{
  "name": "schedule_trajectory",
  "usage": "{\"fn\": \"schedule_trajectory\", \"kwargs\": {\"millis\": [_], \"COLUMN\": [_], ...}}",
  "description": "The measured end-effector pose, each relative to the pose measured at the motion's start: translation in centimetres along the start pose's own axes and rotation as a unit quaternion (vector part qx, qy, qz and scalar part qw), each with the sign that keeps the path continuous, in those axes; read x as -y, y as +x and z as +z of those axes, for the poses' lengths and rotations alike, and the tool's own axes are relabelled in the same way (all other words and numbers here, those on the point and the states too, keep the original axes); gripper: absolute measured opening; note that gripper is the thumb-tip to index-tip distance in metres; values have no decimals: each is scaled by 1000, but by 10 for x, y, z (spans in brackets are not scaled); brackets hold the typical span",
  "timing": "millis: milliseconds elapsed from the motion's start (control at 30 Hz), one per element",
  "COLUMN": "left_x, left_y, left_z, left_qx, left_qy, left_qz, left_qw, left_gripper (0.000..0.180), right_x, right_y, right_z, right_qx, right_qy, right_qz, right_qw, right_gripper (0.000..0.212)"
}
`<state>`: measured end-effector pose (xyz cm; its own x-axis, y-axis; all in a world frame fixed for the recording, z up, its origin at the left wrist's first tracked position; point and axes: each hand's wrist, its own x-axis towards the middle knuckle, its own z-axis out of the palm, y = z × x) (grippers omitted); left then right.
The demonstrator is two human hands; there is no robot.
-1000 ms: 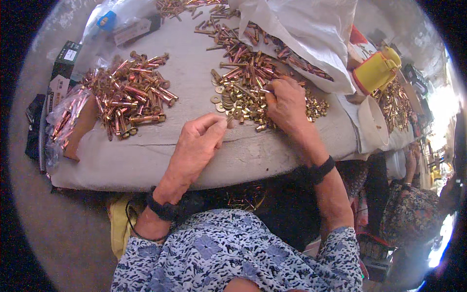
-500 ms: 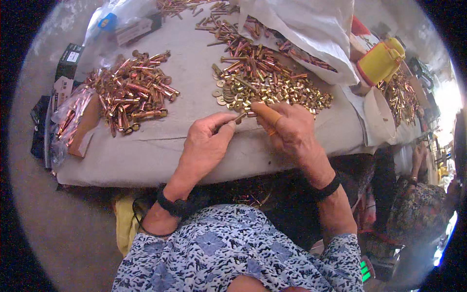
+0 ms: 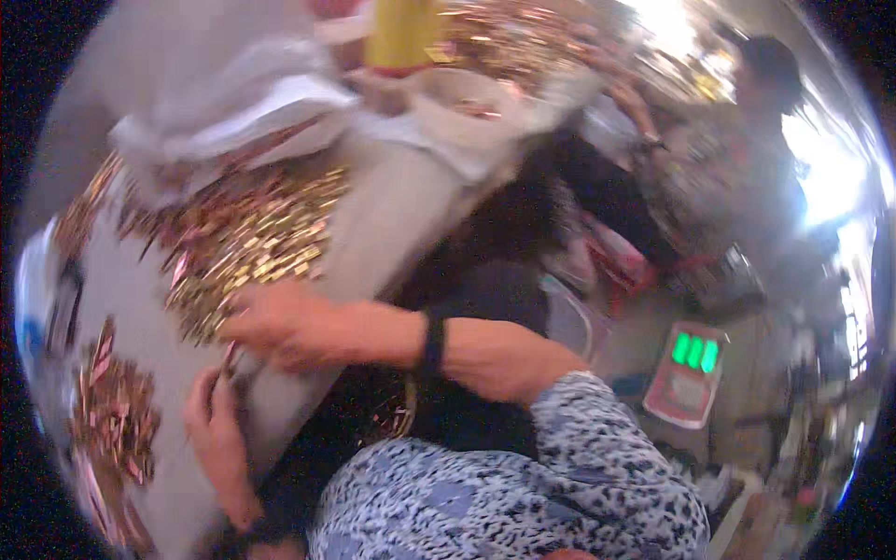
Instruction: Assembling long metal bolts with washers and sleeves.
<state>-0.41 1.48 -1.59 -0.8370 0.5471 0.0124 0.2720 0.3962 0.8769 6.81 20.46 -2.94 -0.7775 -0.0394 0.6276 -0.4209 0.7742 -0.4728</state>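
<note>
Motion smears the head view. My left hand, closed at the table's front edge, pinches a bolt that points up between thumb and fingers. My right hand reaches across from the right, its fingertips close to that bolt and beside the heap of brass-coloured nuts. Blur hides whether the right fingers hold anything. Longer bolts lie at the back of the nut heap, by the white sack. Another pile of bolts with fitted parts sits to the left of my left hand.
Beyond the sack stand a yellow container and a white bowl. Further off, another person sits by more metal pieces. A scale with a green display is at the right. Below the table edge, a round container holds small metal parts.
The view has swung to the right, so the table and piles now sit further left and the scale shows fully. My hands remain close together by the nut heap.
</note>
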Motion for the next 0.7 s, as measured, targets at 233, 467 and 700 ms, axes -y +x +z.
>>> {"fn": "schedule_trajectory", "kwargs": {"millis": [233, 467, 700], "left_x": [-3, -17, 24], "left_y": [2, -5, 5], "left_z": [13, 11, -27], "left_qx": [58, 99, 148], "left_qy": [-35, -136, -56], "left_qz": [67, 22, 32], "left_qw": [995, 986, 987], "left_gripper": [29, 37, 33], "right_x": [5, 17, 28], "right_y": [-6, -3, -3], "right_z": [21, 34, 31], "right_qx": [-118, -154, -161], "right_qy": [84, 122, 91], "right_qz": [-9, 35, -40], "right_qw": [989, 980, 982], "right_gripper": [14, 19, 19]}}
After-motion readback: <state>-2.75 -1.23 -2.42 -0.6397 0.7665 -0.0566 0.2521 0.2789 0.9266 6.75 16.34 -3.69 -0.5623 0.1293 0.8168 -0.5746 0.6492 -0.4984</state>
